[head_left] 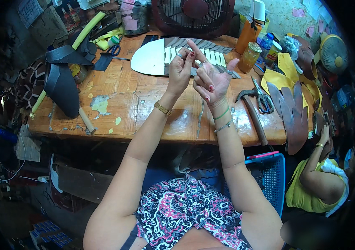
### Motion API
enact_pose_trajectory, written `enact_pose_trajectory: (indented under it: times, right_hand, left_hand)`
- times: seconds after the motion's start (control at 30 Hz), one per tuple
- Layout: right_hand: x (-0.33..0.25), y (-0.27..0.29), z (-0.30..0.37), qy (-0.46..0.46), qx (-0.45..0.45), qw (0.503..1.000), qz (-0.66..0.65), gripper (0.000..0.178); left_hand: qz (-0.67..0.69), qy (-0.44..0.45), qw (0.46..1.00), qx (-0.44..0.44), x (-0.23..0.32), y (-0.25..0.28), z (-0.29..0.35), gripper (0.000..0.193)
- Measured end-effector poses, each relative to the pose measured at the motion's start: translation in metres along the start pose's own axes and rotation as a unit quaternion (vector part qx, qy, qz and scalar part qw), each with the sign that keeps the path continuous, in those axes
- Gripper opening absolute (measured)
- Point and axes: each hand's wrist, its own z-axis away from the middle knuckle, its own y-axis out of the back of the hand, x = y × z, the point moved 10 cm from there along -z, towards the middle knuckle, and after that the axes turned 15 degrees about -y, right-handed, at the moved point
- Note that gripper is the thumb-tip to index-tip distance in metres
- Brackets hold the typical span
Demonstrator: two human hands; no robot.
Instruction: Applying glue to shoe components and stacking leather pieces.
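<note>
My left hand is raised over the table's middle, its thumb and index finger pinched together. Whatever lies in that pinch, if anything, is too small to make out. Close against it, my right hand has its palm turned up, the index finger and thumb stretched apart and the other fingers partly curled. Nothing shows in the right palm. Just beyond both hands lies a white rounded sheet, beside a row of overlapping grey and white strips, partly hidden by my fingers.
On the wooden table, a hammer and scissors lie right, near brown and yellow cut pieces. Jars and bottles stand behind. Dark sheets are left, a fan ahead. Another person sits at right.
</note>
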Motion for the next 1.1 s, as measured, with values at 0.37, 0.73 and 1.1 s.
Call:
enact_pose_trajectory:
  times: [0.37,0.73,1.1]
  right_hand:
    - [0.001,0.002,-0.001,0.003,-0.045,0.999,-0.025,0.136]
    - [-0.072,0.048,0.036,0.189,0.104,0.972,0.098,0.13]
    - [-0.065,0.066,0.028,0.192,0.171,0.955,0.145,0.128]
  left_hand:
    - [0.07,0.068,0.995,0.034,-0.019,0.001,0.009,0.023]
    - [0.201,0.053,0.975,0.084,-0.022,0.036,-0.009,0.013]
    - [0.028,0.027,0.987,-0.154,0.057,-0.048,0.018,0.042]
